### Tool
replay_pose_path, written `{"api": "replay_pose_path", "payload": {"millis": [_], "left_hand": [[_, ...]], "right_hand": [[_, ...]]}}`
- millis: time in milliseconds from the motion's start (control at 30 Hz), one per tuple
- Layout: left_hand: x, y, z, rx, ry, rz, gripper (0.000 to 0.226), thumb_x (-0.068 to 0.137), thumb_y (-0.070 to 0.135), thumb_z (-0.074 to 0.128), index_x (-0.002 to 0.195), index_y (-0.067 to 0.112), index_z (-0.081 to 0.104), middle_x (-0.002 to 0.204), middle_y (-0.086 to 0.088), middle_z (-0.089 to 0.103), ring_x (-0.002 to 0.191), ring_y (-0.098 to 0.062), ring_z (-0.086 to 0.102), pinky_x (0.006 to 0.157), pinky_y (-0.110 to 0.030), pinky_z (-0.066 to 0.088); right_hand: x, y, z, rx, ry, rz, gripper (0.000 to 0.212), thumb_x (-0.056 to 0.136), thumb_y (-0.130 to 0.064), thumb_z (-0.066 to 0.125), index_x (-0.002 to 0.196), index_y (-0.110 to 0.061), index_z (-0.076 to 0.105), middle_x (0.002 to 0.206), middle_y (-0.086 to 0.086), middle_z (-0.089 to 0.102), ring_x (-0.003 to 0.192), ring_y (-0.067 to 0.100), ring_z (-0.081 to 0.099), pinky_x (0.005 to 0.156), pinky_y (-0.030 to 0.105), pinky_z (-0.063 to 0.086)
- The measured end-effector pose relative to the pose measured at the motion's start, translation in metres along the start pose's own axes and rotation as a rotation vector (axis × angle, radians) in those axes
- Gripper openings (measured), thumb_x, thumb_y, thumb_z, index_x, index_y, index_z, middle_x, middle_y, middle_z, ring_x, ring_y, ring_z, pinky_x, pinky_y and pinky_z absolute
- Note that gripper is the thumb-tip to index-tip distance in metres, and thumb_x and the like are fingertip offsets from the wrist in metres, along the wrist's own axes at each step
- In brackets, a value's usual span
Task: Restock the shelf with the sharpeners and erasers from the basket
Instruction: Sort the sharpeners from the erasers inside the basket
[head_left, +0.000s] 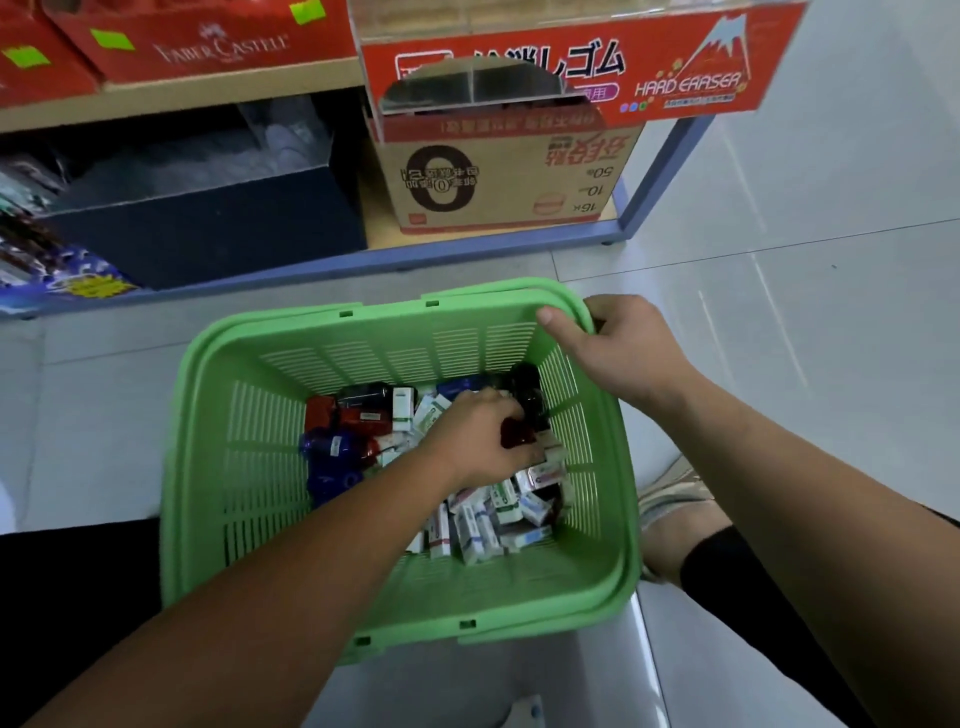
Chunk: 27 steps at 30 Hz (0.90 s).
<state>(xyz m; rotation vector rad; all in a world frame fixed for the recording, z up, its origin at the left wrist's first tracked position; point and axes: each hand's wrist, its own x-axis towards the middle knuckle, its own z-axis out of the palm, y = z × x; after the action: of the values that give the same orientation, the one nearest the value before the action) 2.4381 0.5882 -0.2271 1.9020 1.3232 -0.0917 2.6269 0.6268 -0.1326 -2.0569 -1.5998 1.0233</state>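
— Where are the hands?
— The left hand (478, 436) is down in the green basket (208, 457), fingers curled round a dark red sharpener (515, 434). The right hand (626, 348) grips the rim's far right corner.
— What is around it?
— Erasers (488, 519) crowd the near right corner. The shelf (467, 255) stands just beyond, with bare floor (779, 322) to the right.

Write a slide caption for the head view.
Left hand grips a dark red sharpener among boxed erasers in the green basket, its rim held by the right hand.
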Motion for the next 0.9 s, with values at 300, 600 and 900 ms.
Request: {"api": "replay_pose_path", "payload": {"millis": [300, 600, 900], "left_hand": [[0.016, 0.007, -0.016, -0.108, -0.06, 0.015, 0.005, 0.098, 0.024, 0.056, 0.095, 0.02, 0.058, 0.092, -0.004, 0.061, 0.085, -0.02, 0.059, 0.079, -0.04, 0.055], [-0.042, -0.062, -0.06, -0.013, 0.37, -0.27, 0.034, 0.105, 0.047, 0.05, 0.106, 0.018, 0.066, 0.088, -0.008, 0.071, 0.08, -0.031, 0.066, 0.07, -0.039, 0.057], [-0.068, -0.092, -0.065, 0.473, 0.158, -0.339, 0.023, 0.094, 0.023, 0.062, 0.116, 0.016, 0.065, 0.113, -0.005, 0.062, 0.108, -0.027, 0.06, 0.086, -0.039, 0.055]], "right_hand": [[-0.041, -0.011, 0.014, -0.53, 0.015, -0.854, 0.016, 0.093, -0.026, 0.067, 0.102, -0.013, 0.071, 0.096, 0.005, 0.063, 0.088, 0.03, 0.061, 0.064, 0.038, 0.049], [-0.004, -0.026, 0.082, -0.97, -0.565, -0.27, 0.042, 0.101, -0.013, 0.057, 0.142, -0.013, 0.05, 0.14, 0.009, 0.056, 0.131, 0.031, 0.051, 0.105, 0.046, 0.05], [0.007, -0.016, 0.09, -1.368, -0.547, -0.537, 0.044, 0.102, -0.019, 0.055, 0.145, -0.016, 0.052, 0.146, 0.007, 0.049, 0.132, 0.03, 0.048, 0.107, 0.041, 0.042]]}}
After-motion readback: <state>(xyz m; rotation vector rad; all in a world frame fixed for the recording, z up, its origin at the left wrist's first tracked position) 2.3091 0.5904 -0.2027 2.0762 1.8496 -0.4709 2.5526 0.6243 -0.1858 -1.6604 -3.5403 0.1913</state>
